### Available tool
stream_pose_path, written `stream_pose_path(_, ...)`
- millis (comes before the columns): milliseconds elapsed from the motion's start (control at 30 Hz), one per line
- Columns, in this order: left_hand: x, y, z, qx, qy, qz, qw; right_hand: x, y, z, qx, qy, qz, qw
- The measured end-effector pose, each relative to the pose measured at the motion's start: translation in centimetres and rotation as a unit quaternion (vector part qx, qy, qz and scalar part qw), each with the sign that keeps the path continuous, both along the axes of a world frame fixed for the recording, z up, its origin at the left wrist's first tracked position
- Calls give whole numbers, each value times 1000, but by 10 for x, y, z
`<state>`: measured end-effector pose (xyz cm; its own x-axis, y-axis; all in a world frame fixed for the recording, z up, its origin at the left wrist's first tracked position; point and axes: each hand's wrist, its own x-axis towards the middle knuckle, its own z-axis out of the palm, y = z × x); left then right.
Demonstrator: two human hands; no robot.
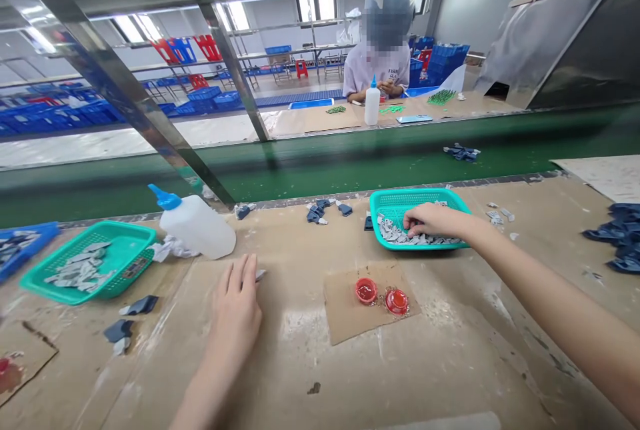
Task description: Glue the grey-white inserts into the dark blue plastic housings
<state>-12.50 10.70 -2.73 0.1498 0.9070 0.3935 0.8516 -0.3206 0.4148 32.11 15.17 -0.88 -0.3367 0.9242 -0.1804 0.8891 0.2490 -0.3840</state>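
My left hand lies flat on the cardboard-covered table, fingers stretched out, over a small grey piece that peeks out by the fingertips. My right hand reaches into a teal basket of small grey pieces, fingers curled down onto them. Whether it grips one is hidden. Between my hands, two red caps sit on a cardboard square.
A white glue bottle with a blue nozzle lies beside a second teal basket of grey pieces. Dark blue pieces are piled at the right. A green conveyor belt runs behind the table. A person sits across it.
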Motion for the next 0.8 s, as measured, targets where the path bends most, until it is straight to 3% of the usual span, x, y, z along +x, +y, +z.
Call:
stream_pose_path(100,35,19,12,21,32,-78,996,2,-8,-5,33,-21,-10,999)
stream_pose_path(200,86,41,21,-42,-1,-213,976,5,-18,-4,65,-36,-33,997)
stream_pose_path(300,137,64,19,-80,-5,-305,949,10,-30,5,80,-27,-60,995)
stream_pose_path(433,182,85,8,-106,-10,-358,928,17,-61,22,93,8,-105,990)
stream_pose_path(533,192,94,2,-117,-30,-351,929,17,-97,22,102,147,-153,972)
stream_pose_path(667,183,97,1,-150,-78,-320,932,2,-145,-2,117,413,-254,867)
stream_pose_path(733,173,94,2,-173,-113,-303,930,-11,-162,-17,98,461,-308,827)
stream_pose_path(800,163,87,4,-200,-156,-281,925,-26,-174,-29,55,468,-345,812)
